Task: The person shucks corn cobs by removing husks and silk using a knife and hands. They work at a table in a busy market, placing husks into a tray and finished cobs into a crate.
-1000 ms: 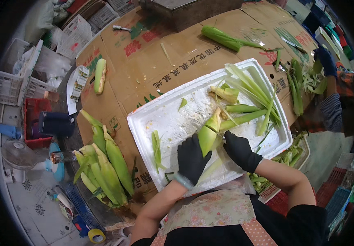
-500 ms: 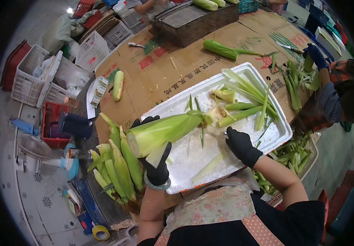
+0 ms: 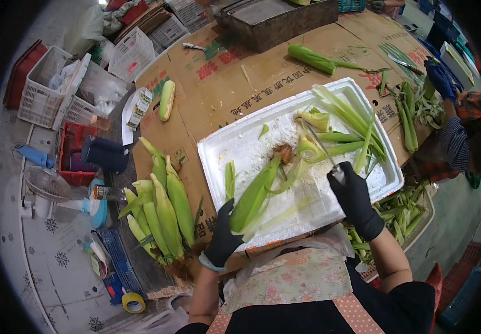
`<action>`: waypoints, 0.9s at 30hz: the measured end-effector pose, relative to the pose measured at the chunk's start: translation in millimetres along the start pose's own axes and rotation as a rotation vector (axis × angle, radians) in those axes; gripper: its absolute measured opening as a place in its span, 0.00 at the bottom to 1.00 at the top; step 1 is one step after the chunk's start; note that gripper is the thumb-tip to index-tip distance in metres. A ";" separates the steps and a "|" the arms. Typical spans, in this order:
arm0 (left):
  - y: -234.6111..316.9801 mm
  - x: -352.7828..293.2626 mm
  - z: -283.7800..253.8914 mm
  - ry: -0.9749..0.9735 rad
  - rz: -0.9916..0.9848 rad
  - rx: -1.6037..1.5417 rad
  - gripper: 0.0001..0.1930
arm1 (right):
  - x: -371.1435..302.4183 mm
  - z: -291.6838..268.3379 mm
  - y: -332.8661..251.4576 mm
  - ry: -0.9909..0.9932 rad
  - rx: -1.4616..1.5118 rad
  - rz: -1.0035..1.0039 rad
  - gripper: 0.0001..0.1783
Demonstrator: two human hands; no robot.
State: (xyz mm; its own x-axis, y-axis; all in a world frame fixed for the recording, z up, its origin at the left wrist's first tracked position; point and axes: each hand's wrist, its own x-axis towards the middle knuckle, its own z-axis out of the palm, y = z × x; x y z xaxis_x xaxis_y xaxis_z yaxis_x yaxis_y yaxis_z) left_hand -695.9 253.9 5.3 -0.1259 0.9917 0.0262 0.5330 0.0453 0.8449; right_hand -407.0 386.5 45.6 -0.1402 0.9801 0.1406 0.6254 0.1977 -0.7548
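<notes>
In my right hand (image 3: 354, 200), gloved in black, is a knife (image 3: 319, 140), its narrow blade pointing up and left over the tray. My left hand (image 3: 223, 234), also black-gloved, closes around the lower end of a green ear of corn (image 3: 254, 197). That ear slants across the white foam tray (image 3: 210, 158), with a brown tuft (image 3: 283, 152) at its upper end. Cut pieces of husk and stalk (image 3: 311, 149) lie beneath the knife, and long green leaves (image 3: 349, 119) fill the tray's far right corner.
Several unpeeled ears (image 3: 165, 211) are heaped left of the tray. A trimmed ear (image 3: 166, 101) and a green ear (image 3: 312, 57) lie on the cardboard-covered table (image 3: 223, 106). At right, a co-worker's blue-gloved hand (image 3: 439, 78) is near another knife (image 3: 405, 64). A basket of husks (image 3: 410, 214) stands lower right.
The ear in my left hand has come down and now slants more steeply, its brown tuft showing. My right hand has moved slightly right, and the knife blade is now plainly visible.
</notes>
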 end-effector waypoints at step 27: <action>42.3 67.3 71.7 -0.180 0.011 0.779 0.33 | -12.8 58.6 27.5 -0.610 -0.426 -0.115 0.12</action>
State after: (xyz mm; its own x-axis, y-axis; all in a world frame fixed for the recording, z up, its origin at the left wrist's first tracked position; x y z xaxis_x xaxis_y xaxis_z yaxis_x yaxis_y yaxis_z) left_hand -621.8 331.2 4.6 -0.0158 0.9937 -0.1106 0.9729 0.0408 0.2275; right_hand -432.9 378.3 -14.4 -0.5451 0.7938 -0.2698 0.8069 0.4093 -0.4258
